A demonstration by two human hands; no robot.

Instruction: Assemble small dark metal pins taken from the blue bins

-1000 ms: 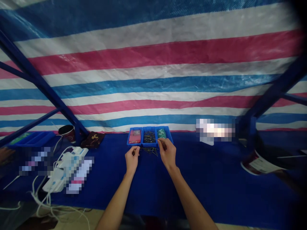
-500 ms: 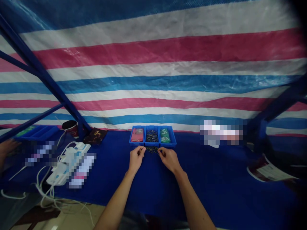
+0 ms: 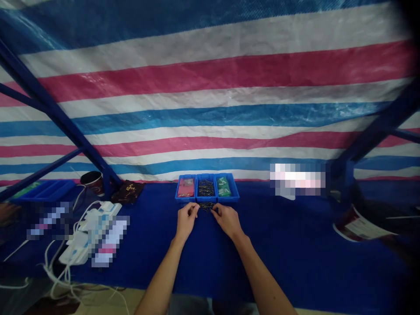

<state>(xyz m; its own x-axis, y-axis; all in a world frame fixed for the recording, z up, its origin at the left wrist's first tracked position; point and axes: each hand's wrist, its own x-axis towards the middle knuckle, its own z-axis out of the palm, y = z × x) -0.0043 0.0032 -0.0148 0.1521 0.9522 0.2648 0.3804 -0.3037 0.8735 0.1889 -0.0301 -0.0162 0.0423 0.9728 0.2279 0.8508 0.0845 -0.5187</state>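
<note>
A small pile of thin, dark screws (image 3: 206, 207) lies on the blue tabletop (image 3: 210, 262), just in front of three joined blue bins. My left hand (image 3: 186, 221) is at the pile's left edge, thumb and forefinger pinched; whatever is between them is too small to make out. From the right, my right hand (image 3: 229, 219) pinches the end of a screw at the pile's edge. More screws fill the middle bin (image 3: 206, 188). Pink packets (image 3: 186, 187) are in the left bin, and green-and-white packets (image 3: 224, 187) in the right one.
To the left are a white power strip (image 3: 78, 245) with tangled cables, a brown packet (image 3: 128, 191), a dark cup (image 3: 92, 181) and another blue tray (image 3: 49, 190). Another person's hand (image 3: 8, 214) shows at the far left. A dark red-and-white tub (image 3: 357, 225) stands right.
My right hand has come down from the bins' front edge to the pile, and my left hand has shifted right towards it. The pile looks more gathered between them. The camera view shifted slightly.
</note>
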